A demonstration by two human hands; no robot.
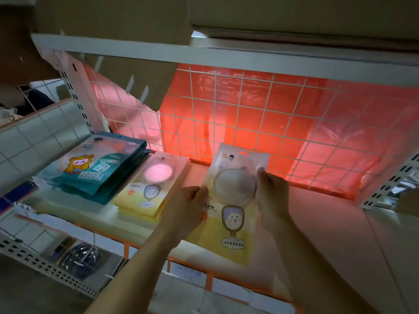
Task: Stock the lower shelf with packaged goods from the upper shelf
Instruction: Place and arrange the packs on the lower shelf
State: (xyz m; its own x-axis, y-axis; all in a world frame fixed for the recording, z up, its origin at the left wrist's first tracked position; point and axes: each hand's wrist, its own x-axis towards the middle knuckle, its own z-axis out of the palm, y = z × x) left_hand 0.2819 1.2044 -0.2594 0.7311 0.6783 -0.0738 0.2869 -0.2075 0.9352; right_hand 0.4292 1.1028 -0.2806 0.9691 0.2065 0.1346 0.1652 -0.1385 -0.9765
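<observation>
Holding the yellow packet [231,214] by its two side edges, the left hand [192,200] and right hand [273,191] each pinch it between thumb and fingers. It hangs over a bare part of the shelf [322,214], just right of the yellow stack [154,189]. To do this well, I judge it should go down flat, picture up, hang-hole toward the wire grid [249,109], squared beside that stack, both hands letting go together so nothing slides. Counted: one packet in the hands, one yellow stack of like packets, one teal stack [99,171] further left. Each stack holds several; the exact number cannot be told.
</observation>
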